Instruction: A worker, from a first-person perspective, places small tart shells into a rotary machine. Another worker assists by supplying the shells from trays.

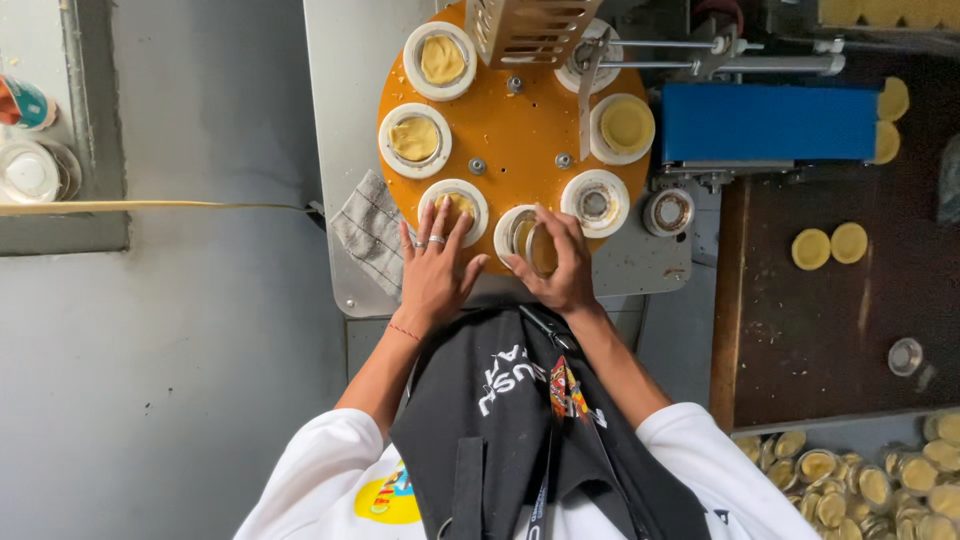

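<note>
Left hand [432, 268] flat, fingers spread, fingertips on a white ring cup [453, 208] with dough, at the near edge of the round orange turntable [520, 130]. Right hand [560, 262] pinches a shiny metal tin [541, 249] tilted over the next cup [515, 232]. Seven white cups visible on the disc; four hold yellow dough. Grey cloth [370, 232] lies just left on the steel counter [335, 100].

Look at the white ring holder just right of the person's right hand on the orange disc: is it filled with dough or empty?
Empty. The white ring holder shows only a bare metal centre, with no yellow dough like the filled holder above it.
</note>
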